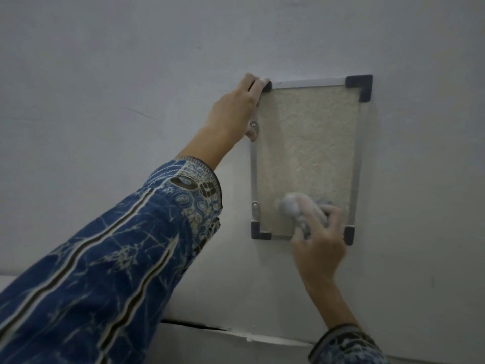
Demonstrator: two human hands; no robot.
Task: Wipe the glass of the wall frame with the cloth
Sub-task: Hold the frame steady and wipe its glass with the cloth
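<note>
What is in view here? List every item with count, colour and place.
wall: one, grey-white, background
wall frame: one, silver rails, on the wall
corner caps: four, dark, frame corners, top-left mostly covered
clips: two, silver, frame's left rail
glass: one, clear over beige backing, inside the frame
cloth: one, greyish, bunched against the lower glass
sleeves: two, blue patterned, lower left and right
hands: two; left hand grips the frame's top-left corner, right hand holds the cloth
</note>
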